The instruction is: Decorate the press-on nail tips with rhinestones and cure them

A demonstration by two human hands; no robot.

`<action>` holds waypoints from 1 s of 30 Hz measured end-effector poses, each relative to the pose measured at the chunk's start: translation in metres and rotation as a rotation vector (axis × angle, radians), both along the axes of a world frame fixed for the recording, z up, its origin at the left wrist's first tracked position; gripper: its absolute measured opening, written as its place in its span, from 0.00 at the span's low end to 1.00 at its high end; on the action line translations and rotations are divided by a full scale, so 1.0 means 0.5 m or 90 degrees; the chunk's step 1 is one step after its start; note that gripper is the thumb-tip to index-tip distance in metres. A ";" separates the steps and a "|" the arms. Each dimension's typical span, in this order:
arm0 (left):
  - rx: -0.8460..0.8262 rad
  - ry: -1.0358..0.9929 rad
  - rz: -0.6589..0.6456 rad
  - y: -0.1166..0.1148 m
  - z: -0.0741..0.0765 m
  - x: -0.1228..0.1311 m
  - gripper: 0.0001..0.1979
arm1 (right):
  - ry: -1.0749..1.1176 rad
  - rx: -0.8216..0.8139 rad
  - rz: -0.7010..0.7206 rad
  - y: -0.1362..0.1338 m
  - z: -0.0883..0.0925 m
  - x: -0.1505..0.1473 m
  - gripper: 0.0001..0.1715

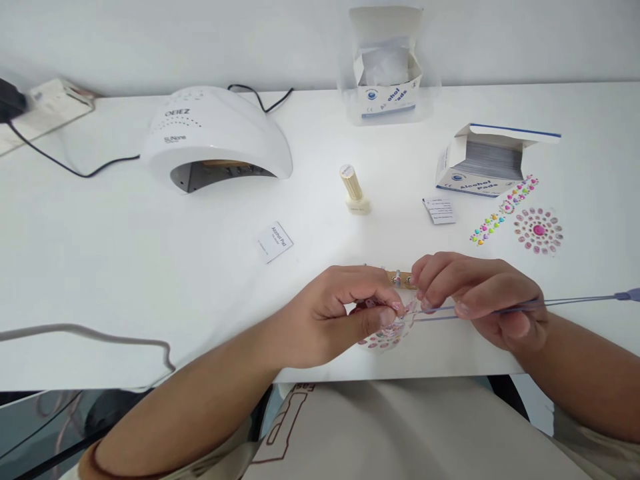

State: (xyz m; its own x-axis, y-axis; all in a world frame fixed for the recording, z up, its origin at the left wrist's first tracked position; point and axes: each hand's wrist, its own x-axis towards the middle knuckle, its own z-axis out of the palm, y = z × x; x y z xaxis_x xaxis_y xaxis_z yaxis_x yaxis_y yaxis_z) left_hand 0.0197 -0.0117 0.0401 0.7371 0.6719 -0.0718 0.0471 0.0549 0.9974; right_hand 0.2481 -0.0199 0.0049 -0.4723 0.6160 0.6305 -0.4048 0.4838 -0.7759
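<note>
My left hand is closed in a pinch, thumb against index finger. A tiny pink patch shows at its fingertips, too small to name. Lavender tweezers run through my right hand, which is closed around them. Their two thin arms point left towards my left fingertips. Beneath my left hand, a clear sheet of pink gem stickers is partly covered. Just beyond my fingers, a gold-coloured strip carries small clear and silvery pieces; my hands hide part of it.
A white nail lamp sits at the back left. Nail polish stands mid-table, with a flat alcohol pad packet to its left. Right are an open alcohol pads box, a folded packet, heart stickers and round gem stickers.
</note>
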 end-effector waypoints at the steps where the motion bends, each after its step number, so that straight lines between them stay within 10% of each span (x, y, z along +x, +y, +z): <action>1: 0.005 -0.005 -0.003 0.000 0.000 0.000 0.08 | -0.001 0.007 0.001 0.000 0.000 0.000 0.20; 30: -0.007 0.014 0.010 0.000 -0.002 0.001 0.06 | 0.032 -0.081 -0.040 -0.002 -0.006 -0.009 0.21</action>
State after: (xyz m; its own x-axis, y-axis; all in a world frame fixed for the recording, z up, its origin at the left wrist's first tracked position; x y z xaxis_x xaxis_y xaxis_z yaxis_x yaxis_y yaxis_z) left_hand 0.0200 -0.0115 0.0392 0.7249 0.6823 -0.0951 0.0681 0.0663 0.9955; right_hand 0.2438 -0.0211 0.0019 -0.4001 0.7197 0.5673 -0.4159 0.4090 -0.8122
